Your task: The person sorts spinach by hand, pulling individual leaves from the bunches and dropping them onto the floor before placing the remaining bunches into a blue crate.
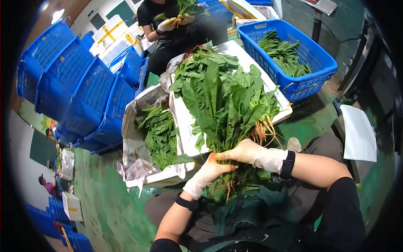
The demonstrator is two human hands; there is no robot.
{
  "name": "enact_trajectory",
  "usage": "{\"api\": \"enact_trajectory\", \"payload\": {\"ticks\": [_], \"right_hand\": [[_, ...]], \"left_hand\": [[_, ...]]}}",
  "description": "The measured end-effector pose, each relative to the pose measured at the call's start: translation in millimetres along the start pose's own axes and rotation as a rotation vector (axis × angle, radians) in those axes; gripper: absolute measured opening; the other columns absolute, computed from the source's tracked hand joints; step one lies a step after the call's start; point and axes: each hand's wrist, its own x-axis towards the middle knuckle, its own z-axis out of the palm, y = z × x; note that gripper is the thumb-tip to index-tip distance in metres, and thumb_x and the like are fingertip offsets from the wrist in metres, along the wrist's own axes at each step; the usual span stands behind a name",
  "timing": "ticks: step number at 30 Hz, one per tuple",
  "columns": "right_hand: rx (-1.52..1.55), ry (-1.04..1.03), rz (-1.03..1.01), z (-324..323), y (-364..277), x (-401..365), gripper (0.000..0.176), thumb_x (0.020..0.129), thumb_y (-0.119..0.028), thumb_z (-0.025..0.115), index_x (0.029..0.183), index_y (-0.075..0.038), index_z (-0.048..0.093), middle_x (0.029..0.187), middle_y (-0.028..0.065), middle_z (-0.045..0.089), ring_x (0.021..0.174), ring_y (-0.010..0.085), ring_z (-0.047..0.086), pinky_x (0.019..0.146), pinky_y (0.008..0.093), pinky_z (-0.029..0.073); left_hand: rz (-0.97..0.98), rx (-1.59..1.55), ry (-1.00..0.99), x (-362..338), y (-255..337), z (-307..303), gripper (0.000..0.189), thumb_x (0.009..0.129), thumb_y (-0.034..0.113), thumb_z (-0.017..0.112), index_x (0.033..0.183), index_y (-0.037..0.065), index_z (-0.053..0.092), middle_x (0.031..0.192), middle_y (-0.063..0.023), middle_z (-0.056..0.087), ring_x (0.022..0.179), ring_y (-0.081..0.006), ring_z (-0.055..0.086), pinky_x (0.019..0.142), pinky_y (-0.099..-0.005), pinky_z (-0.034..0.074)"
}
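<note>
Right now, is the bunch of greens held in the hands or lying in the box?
Held. The left hand and the right hand, both gloved, grip the bunch of greens by its stems.

Dark green spinach bunch (222, 105), blue lattice-patterned crates (84, 96), white foam box (187, 130), green floor (105, 201)

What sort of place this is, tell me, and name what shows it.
Probably a vegetable sorting or packing floor. The left hand and right hand grip a bunch of leafy greens, a blue crate holds more, stacked blue crates stand alongside, and another person handles a bunch too.
</note>
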Motion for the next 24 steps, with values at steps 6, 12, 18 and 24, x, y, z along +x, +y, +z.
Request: {"api": "enact_trajectory", "payload": {"ticks": [6,12,18,24], "right_hand": [[-0.001,0.011,-0.023,1,8,6,0.078,0.054,-0.056,0.079,0.096,0.007,0.062,0.089,0.0136,0.063,0.078,0.0173,0.058,0.067,0.0279,0.047],[-0.047,0.018,0.011,-1,3,3,0.077,0.056,-0.055,0.078,0.100,0.006,0.061,0.095,0.0141,0.062,0.083,0.0177,0.058,0.071,0.0283,0.047],[0.115,0.076,-0.324,16,9,13,0.069,0.062,-0.041,0.080,0.108,0.005,0.056,0.103,0.0138,0.060,0.093,0.0188,0.056,0.083,0.0293,0.044],[0.252,0.010,-0.540,34,7,6,0.072,0.065,-0.033,0.080,0.118,0.002,0.046,0.110,0.0116,0.056,0.100,0.0168,0.052,0.090,0.0295,0.040]], "left_hand": [[-0.044,-0.021,-0.008,-3,6,3,0.025,0.069,0.007,0.066,0.091,-0.005,0.064,0.083,-0.0069,0.066,0.077,-0.0093,0.058,0.076,-0.0235,0.045],[0.011,-0.012,0.031,0,0,6,0.024,0.068,0.007,0.067,0.088,-0.005,0.064,0.081,-0.0065,0.066,0.076,-0.0101,0.058,0.074,-0.0242,0.045],[0.179,-0.111,0.207,16,-34,2,0.032,0.070,0.007,0.068,0.099,-0.003,0.059,0.092,-0.0061,0.064,0.084,-0.0145,0.059,0.074,-0.0266,0.047],[0.361,-0.120,0.447,26,-41,16,0.066,0.075,0.005,0.062,0.130,0.000,0.026,0.121,-0.0137,0.049,0.108,-0.0207,0.052,0.093,-0.0320,0.041]]}}
